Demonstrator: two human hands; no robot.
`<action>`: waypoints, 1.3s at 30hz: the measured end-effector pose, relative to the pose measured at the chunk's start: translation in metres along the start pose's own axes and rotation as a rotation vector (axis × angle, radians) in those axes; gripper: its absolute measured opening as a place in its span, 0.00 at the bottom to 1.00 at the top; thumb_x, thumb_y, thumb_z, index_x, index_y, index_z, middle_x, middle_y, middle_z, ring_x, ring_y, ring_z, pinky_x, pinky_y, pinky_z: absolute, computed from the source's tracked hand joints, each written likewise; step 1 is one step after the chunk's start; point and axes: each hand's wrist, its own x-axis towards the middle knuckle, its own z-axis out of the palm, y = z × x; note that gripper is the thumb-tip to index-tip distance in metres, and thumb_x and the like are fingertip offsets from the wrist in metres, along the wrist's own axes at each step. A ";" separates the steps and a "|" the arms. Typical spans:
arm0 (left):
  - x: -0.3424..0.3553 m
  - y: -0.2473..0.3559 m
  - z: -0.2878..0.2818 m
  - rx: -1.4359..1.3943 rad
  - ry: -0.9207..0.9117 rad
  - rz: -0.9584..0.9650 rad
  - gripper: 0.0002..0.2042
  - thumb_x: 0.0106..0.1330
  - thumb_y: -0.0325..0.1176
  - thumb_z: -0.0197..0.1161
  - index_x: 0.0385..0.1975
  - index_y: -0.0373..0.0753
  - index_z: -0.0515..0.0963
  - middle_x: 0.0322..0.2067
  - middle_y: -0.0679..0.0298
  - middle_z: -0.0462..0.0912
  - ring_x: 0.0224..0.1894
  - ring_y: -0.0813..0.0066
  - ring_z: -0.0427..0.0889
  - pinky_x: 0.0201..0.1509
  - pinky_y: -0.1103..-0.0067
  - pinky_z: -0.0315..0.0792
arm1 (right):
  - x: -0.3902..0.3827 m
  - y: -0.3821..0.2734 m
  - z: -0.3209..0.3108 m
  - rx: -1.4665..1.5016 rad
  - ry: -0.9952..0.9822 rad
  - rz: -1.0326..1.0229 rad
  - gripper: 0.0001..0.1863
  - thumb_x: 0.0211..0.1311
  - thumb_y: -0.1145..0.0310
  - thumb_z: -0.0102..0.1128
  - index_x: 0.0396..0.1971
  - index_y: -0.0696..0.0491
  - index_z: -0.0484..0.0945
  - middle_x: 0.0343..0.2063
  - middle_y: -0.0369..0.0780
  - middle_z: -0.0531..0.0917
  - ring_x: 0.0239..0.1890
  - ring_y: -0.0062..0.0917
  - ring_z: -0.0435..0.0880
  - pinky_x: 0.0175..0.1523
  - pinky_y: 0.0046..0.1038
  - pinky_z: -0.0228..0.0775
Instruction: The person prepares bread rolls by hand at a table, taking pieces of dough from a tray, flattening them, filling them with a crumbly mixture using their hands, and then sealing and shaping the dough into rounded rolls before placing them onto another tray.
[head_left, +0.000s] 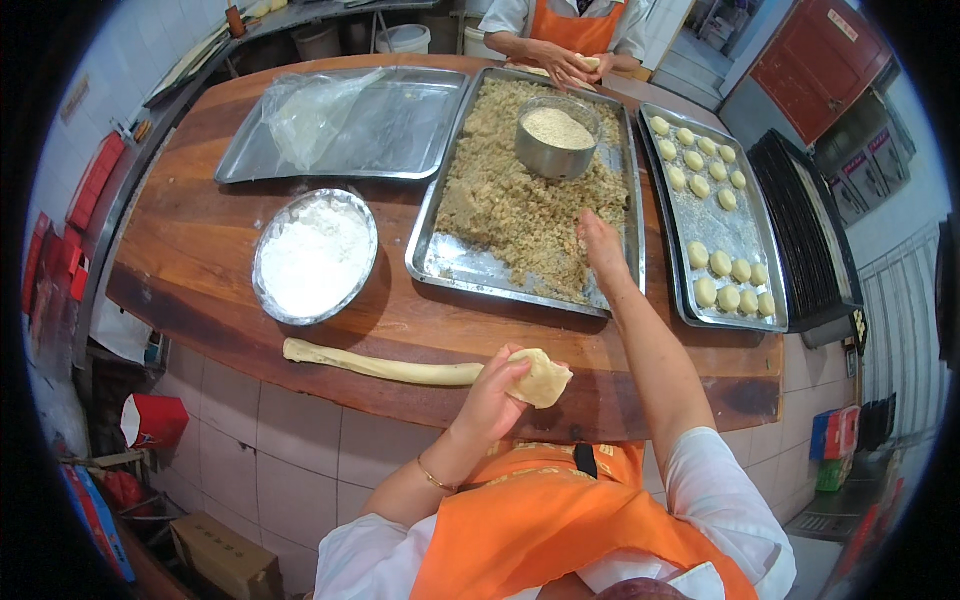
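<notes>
A flattened round of pale dough (541, 380) lies in my left hand (497, 388), fingers curled round its edge, above the table's near edge. My right hand (599, 245) reaches into the crumbly brown filling (500, 200) on a large metal tray (440, 262); its fingertips touch the filling, and whether they have pinched any I cannot tell. A long rope of dough (385, 366) rests on the wood left of my left hand. Beyond my right hand, a metal bowl of sesame-like seeds (557, 135) sits on the filling.
A bowl of white flour (316, 257) stands at left on the wooden table (180, 240). Behind it, a metal tray (400, 130) bears a clear plastic bag (315, 112). Rows of dough balls (741, 270) fill a tray at right, beside stacked black trays (805, 215). Across the table, another person's hands (565, 65) hold dough.
</notes>
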 end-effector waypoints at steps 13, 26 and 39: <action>0.005 -0.001 0.002 -0.072 0.057 0.008 0.13 0.74 0.28 0.51 0.54 0.33 0.67 0.54 0.43 0.78 0.59 0.48 0.79 0.66 0.61 0.72 | 0.007 0.008 -0.018 -0.157 -0.152 -0.051 0.24 0.75 0.43 0.48 0.26 0.47 0.74 0.22 0.30 0.74 0.26 0.15 0.66 0.28 0.20 0.59; 0.032 0.003 0.006 -0.194 0.147 -0.043 0.15 0.70 0.27 0.58 0.55 0.30 0.71 0.56 0.49 0.77 0.61 0.52 0.77 0.67 0.62 0.73 | -0.015 -0.028 -0.017 1.038 -0.261 0.333 0.18 0.76 0.50 0.51 0.52 0.46 0.76 0.43 0.37 0.82 0.35 0.24 0.80 0.34 0.22 0.75; 0.078 0.016 0.029 -0.040 0.228 0.134 0.15 0.78 0.33 0.52 0.58 0.32 0.69 0.55 0.50 0.77 0.57 0.55 0.80 0.62 0.65 0.76 | -0.004 0.002 -0.023 0.548 -0.231 0.108 0.19 0.77 0.47 0.47 0.38 0.48 0.71 0.30 0.33 0.74 0.28 0.19 0.72 0.35 0.24 0.65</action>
